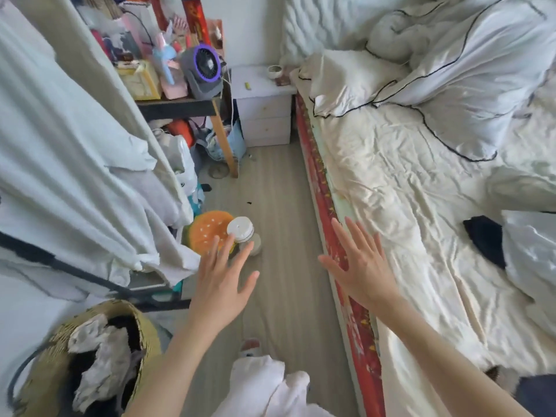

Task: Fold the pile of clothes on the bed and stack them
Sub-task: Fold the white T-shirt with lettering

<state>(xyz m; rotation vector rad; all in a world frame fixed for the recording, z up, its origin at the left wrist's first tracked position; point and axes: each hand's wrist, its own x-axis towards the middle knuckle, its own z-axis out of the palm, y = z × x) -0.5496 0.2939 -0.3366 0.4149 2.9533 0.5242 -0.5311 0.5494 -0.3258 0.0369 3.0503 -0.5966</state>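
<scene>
At the far left I see a woven basket stuffed with crumpled grey and black cloth, and beside it a hanging pale curtain. My left hand hovers over the wooden floor, fingers spread wide and holding nothing; just beyond it sit a burger-shaped cushion and a white lidded jar. My right hand is likewise flat and splayed, empty, hanging above the red edge of the bed.

I judge the folding has not started: both hands are only held out ahead of me. The clothes to fold seem to lie at the right edge of the frame, a dark garment and a pale satin piece on the sheet, well apart from my right fingers. Next I need to turn right, reach across the mattress and take one garment to lay flat.
</scene>
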